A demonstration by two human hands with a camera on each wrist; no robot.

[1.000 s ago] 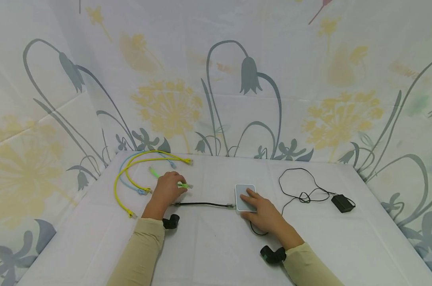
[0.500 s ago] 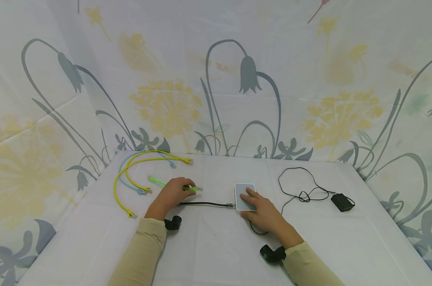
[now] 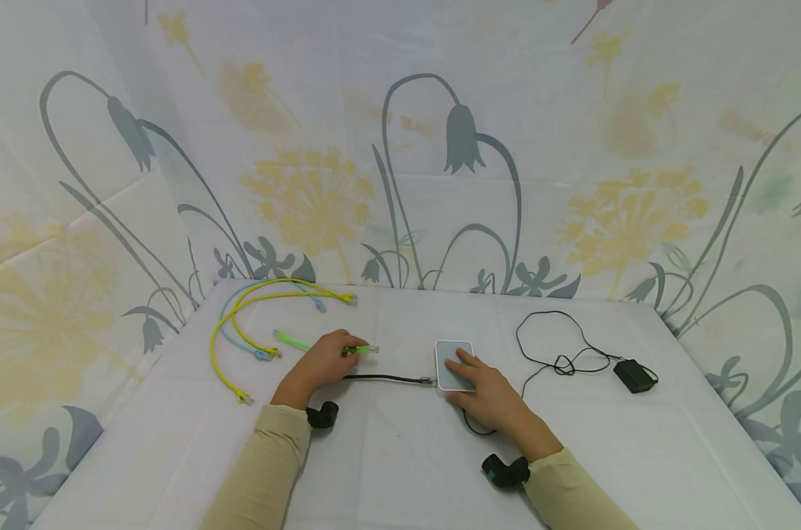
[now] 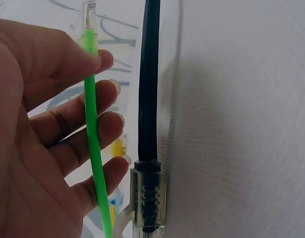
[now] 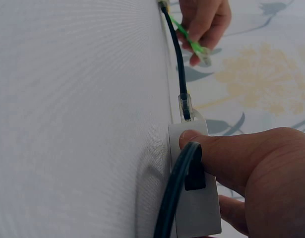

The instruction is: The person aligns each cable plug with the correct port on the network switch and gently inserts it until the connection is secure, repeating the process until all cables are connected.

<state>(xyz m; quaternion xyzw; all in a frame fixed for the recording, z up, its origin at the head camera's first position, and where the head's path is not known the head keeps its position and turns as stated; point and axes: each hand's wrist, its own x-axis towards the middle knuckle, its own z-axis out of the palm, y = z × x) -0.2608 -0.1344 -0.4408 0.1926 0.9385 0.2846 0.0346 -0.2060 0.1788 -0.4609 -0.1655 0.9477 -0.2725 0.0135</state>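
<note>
Head view: the white table (image 3: 387, 464) ends at a far edge where the flowered cloth (image 3: 347, 110) rises, and the left hand (image 3: 321, 366) works well inside that edge. Yellow cables (image 3: 213, 353) and a pale blue cable (image 3: 263, 355) crowd the far left corner, close to the left edge. White cloth spreads between the left hand and the white box (image 3: 448, 377), crossed by a short black cable (image 3: 380, 377) that runs from the box's left side to behind the left hand. More cloth reaches from the box to the far edge. On the right, a black adapter (image 3: 635, 376) and its looped lead lie near the table's right edge.

The green cable (image 3: 294, 341) is in the left hand, left of the box and apart from it. Its long axis runs roughly left to right, nearly parallel to the black cable; one plug points right, past the fingertips, and the other end slants away to the far left.

Bright, smooth green, it ends in a clear plug with a pale sleeve. In the left wrist view, thumb and forefinger pinch it just behind that plug. The right hand (image 3: 492, 397) grips the box, thumb against its side and fingers across its grey top.
</note>
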